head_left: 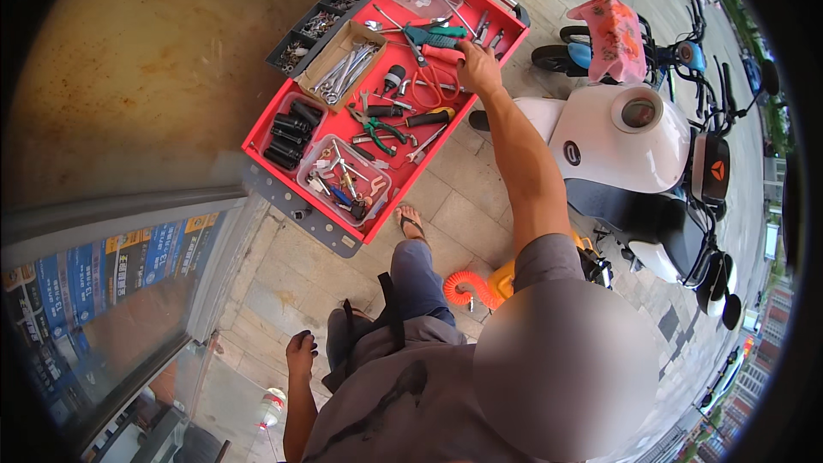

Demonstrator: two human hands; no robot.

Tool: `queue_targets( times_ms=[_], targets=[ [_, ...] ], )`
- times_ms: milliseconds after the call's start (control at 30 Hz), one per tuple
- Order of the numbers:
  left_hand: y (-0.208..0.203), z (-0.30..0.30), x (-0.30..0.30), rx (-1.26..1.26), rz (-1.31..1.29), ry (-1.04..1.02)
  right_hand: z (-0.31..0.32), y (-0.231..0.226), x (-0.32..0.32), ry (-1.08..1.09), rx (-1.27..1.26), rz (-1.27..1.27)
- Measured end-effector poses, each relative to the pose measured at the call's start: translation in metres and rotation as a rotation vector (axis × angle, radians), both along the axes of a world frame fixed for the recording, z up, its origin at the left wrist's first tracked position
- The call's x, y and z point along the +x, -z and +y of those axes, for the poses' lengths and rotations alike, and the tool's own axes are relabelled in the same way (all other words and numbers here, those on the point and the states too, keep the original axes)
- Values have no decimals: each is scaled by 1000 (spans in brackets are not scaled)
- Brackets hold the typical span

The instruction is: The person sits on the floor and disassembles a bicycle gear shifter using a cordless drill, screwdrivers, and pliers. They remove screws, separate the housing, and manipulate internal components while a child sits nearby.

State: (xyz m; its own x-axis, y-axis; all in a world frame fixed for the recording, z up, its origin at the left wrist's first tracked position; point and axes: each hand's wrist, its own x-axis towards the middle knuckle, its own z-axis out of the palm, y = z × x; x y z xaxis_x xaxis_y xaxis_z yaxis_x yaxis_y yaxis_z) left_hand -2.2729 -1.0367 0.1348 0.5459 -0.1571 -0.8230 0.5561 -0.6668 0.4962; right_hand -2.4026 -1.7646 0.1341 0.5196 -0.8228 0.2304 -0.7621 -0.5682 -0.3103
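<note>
A red-handled tool (441, 54) lies in the red tray (339, 124), toward the far end of its right long edge. The right hand (480, 69) is at that handle's end, fingers bent downward; whether this grip is closed on it or only resting there cannot be told.

Just beside it, toward the far short edge, lies a teal-handled tool (446, 32), and toward the near short edge are looped orange-red handles (433, 90). With handles so crowded, the person would do well to take one near its middle and raise it straight up, so that no neighbour is dragged along.

Nearer the tray's middle lie a yellow-and-black screwdriver (429, 117) and green-handled pliers (377, 129); the wrist should pass above them. Wrenches (347, 69) fill a cardboard box along the left long edge.

The left hand (301, 353) hangs well apart from the near short edge, fingers curled; its grip cannot be judged, but it could steady the tray's rim.
</note>
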Motion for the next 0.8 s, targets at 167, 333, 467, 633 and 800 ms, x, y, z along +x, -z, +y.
queue_targets(
  times_ms=[167,333,467,633,800],
  targets=[
    [-36,-53,-30,2,-2,10,-23,-4,33,-165,75,476],
    [-43,-70,-46,42,6,-96,-43,6,34,-240,71,570],
    [-35,-67,-52,77,32,-139,-63,-27,32,-223,190,642],
    [-26,-47,-64,120,35,-323,-86,-69,-11,-156,348,647],
    [-5,-27,-88,135,73,-433,-92,-88,-88,-51,444,94]
  ],
)
